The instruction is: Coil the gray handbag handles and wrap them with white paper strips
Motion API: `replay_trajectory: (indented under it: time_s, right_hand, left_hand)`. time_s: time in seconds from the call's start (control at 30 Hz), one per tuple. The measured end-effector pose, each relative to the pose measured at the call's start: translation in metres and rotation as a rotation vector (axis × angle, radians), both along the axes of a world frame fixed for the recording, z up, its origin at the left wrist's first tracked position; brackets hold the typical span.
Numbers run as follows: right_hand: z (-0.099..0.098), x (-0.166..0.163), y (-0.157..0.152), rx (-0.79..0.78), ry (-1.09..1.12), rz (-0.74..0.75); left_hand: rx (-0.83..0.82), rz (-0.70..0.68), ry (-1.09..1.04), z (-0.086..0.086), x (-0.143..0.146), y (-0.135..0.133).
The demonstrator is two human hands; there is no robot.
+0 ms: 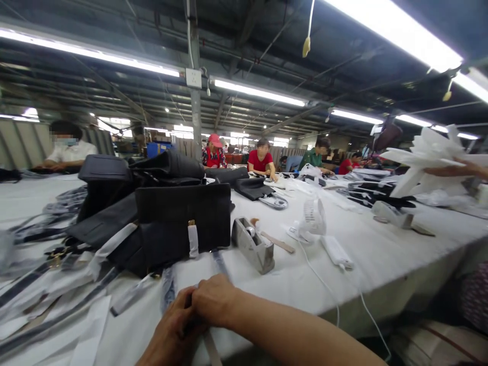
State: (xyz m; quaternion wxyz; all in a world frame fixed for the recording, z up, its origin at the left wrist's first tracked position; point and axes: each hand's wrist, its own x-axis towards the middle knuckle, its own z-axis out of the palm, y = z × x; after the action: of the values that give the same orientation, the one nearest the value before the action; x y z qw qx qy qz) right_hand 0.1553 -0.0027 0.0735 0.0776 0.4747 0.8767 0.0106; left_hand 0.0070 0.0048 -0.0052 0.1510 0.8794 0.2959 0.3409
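Note:
Close to the table's front edge, my left hand [177,323] and my right hand [213,301] meet with fingers closed. They grip a dark strap in clear plastic [168,287], which runs down into my fingers; the exact pinch is hidden. A grey strip [212,349] comes out below the hands. Just beyond them stands a black bag [183,208] with a wrapped clasp tab [193,241]. Right of that bag is a grey tape dispenser [253,246].
More black bags [168,165] are heaped behind. Wrapped straps [84,274] cover the left side. A small white fan [313,218] and a white power bank [337,251] trail cables over the edge. Co-workers [261,157] sit opposite; at right, a person's hand holds white sheets [430,157].

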Motion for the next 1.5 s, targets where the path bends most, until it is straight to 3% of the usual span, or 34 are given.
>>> replay_trajectory:
  time_s: [0.37,0.53,0.7,1.03,1.23,1.37,1.5]
  right_hand:
    - [0.003,0.001,0.005,-0.105,-0.019,-0.009]
    - [-0.003,0.009,0.013,-0.134,0.151,-0.211]
    - [-0.006,0.012,0.021,-0.128,0.222,-0.322]
    - [-0.017,0.012,0.036,-0.272,0.509,-0.543]
    - [-0.037,0.027,0.024,-0.278,0.748,-0.512]
    - [-0.045,0.029,0.022,-0.257,0.851,-0.479]
    - [-0.040,0.030,0.022,-0.211,0.892,-0.461]
  left_hand:
    - [0.134,-0.023,-0.037,-0.014,-0.002,0.015]
    - [0.201,0.011,-0.034,-0.021,-0.004,0.017]
    - [0.222,-0.025,-0.022,-0.030,-0.008,0.024]
    - [0.031,0.040,-0.133,-0.010,0.003,0.000]
    - [0.012,0.019,-0.006,-0.003,0.001,0.000]
    - [0.094,-0.028,0.041,-0.011,-0.004,0.006]
    - [0.227,-0.005,0.023,-0.019,-0.005,0.013]
